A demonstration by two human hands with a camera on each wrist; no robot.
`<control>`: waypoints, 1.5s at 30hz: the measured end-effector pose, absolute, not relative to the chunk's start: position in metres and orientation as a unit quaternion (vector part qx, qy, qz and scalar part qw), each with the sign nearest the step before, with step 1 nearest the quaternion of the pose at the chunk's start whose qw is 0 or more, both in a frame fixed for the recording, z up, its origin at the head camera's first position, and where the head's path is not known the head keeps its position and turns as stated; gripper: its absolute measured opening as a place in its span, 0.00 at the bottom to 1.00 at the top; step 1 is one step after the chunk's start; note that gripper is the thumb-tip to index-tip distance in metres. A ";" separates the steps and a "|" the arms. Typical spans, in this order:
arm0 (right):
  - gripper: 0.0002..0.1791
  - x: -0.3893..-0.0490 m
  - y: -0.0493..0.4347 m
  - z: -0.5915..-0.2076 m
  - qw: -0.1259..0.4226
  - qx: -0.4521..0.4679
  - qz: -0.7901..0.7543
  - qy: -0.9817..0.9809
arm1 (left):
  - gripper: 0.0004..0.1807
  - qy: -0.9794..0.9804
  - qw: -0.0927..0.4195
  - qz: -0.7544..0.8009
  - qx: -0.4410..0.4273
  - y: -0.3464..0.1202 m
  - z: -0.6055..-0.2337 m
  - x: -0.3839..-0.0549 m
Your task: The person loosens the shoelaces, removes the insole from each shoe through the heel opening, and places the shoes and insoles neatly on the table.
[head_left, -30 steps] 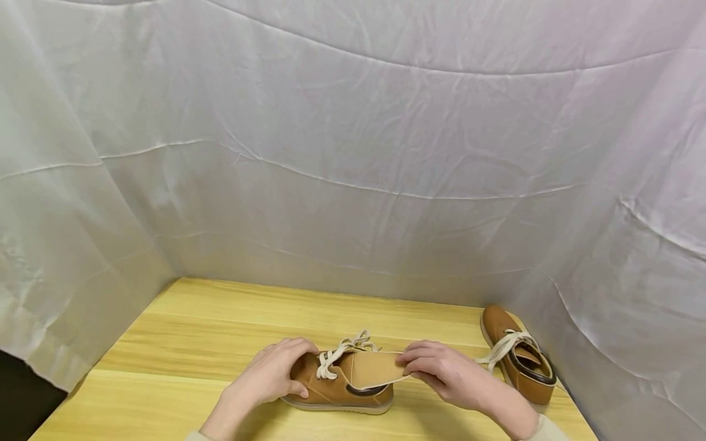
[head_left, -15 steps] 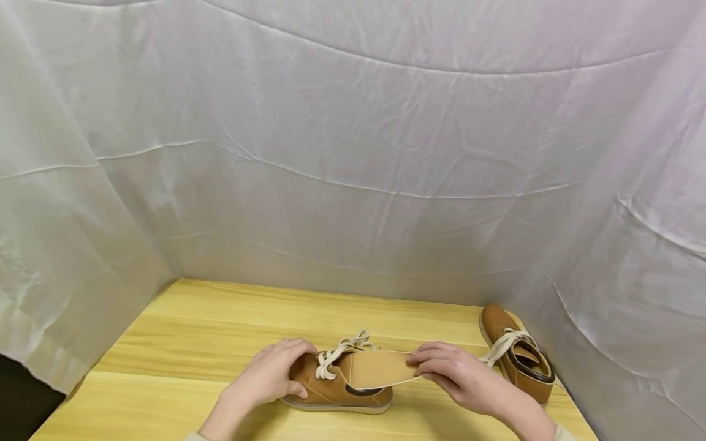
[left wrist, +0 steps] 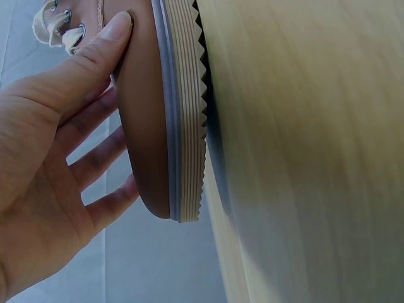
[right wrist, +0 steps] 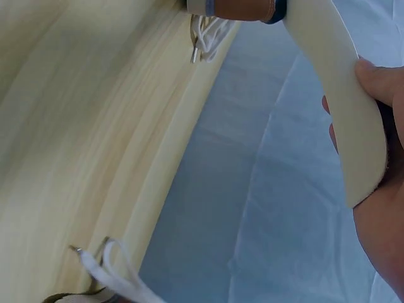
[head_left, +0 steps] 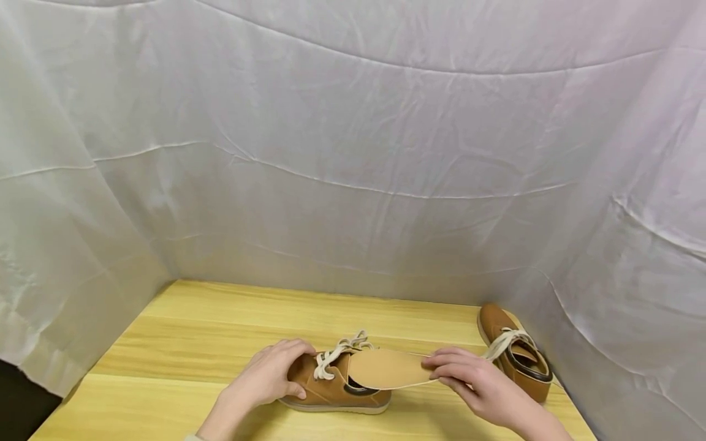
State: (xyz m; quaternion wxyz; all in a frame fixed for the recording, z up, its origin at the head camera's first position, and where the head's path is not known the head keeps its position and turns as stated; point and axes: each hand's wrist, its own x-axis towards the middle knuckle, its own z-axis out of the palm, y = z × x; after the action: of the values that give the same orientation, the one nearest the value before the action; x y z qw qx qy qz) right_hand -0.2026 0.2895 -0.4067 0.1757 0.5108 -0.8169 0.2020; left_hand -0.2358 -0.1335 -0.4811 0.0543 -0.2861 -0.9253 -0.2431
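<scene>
Head view: the right hand has drawn the insole farther out.

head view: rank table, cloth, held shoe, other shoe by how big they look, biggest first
1. Cloth
2. Table
3. Held shoe and other shoe: too alike to rank, as the insole partly covers the held one
</scene>
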 end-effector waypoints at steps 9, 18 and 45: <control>0.26 -0.197 0.304 -0.425 0.227 0.468 0.241 -0.820 | 0.41 -0.926 0.056 -0.246 -0.282 -0.134 -0.482 -0.235; 0.23 -0.214 0.295 -0.462 0.307 0.371 0.231 -0.845 | 0.40 -0.925 0.055 -0.246 -0.284 -0.135 -0.482 -0.235; 0.12 -0.284 0.295 -0.515 0.214 0.144 0.192 -0.947 | 0.40 -0.924 0.050 -0.252 -0.284 -0.133 -0.481 -0.235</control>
State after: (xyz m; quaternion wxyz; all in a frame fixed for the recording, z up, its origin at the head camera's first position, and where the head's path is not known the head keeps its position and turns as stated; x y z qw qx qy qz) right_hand -0.2842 0.2949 -0.5154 0.2143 0.1442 -0.9469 0.1917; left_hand -0.2349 -0.1335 -0.4806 0.0496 -0.2839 -0.9239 -0.2518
